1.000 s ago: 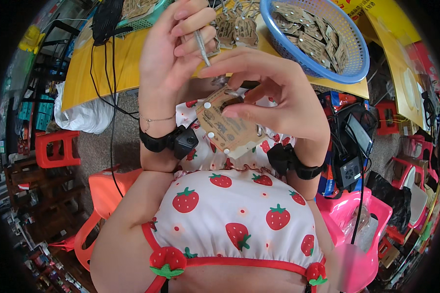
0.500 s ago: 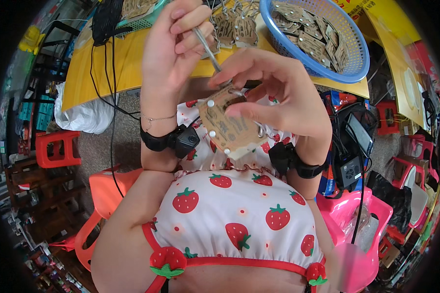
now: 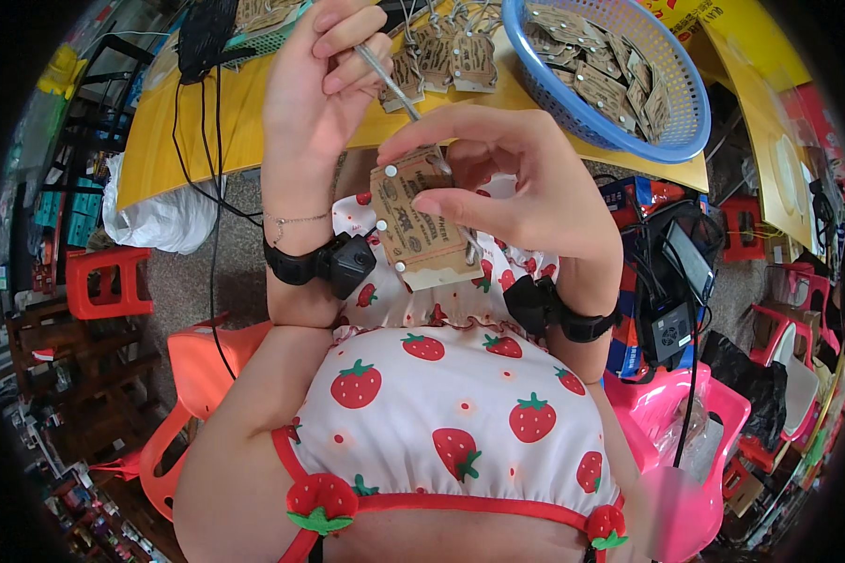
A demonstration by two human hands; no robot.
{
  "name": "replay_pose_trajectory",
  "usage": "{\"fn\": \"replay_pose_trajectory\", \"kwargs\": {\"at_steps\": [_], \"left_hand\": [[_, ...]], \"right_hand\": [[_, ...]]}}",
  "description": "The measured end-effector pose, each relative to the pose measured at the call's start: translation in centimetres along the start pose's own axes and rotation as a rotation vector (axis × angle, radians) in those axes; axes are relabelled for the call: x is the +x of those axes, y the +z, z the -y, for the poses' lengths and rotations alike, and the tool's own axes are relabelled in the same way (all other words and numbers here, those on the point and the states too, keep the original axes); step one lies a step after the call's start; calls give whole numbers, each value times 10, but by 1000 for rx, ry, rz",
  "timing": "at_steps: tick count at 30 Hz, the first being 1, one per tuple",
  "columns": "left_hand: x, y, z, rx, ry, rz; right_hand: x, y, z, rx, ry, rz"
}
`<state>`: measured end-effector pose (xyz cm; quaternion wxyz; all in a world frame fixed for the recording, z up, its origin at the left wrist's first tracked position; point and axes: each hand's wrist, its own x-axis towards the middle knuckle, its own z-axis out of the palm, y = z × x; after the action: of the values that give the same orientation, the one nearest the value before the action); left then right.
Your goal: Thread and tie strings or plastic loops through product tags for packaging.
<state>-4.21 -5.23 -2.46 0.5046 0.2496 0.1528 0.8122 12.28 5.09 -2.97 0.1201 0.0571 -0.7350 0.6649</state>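
Observation:
My left hand (image 3: 319,98) is raised above my lap, its fingers curled closed around a grey cord (image 3: 391,84). That cord runs taut and slanting down toward a brown cardboard tag (image 3: 411,230) with printing and several white round studs along its edge. Thumb and fingers of my right hand (image 3: 526,183) pinch the tag near its upper part; the index finger arches over the top where the cord meets it. A loop of cord shows at the tag's right side. Just how the cord passes through the tag is hidden by my fingers.
On the yellow table (image 3: 207,131) lie several similar corded tags (image 3: 451,61). A blue basket (image 3: 690,141) full of tags stands at the right, and a green basket (image 3: 296,19) at the far left. Black cables (image 3: 218,188) hang over the table's left side. Stools and chairs stand on both sides.
Both hands have shifted slightly left. The tag has moved left and a little up with my right hand, turning more upright; the cord stays taut between the hands.

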Motion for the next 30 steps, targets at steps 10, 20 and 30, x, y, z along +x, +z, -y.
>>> {"fn": "replay_pose_trajectory", "kwargs": {"at_steps": [10, 20, 30], "left_hand": [[12, 7, 17, 516, 188, -314], [-5, -19, -9, 1129, -379, 185], [13, -63, -22, 1082, 188, -406]], "right_hand": [[2, -20, 0, -152, -51, 58], [-2, -34, -10, 33, -33, -356], [-15, -73, -4, -131, -101, -828]]}}
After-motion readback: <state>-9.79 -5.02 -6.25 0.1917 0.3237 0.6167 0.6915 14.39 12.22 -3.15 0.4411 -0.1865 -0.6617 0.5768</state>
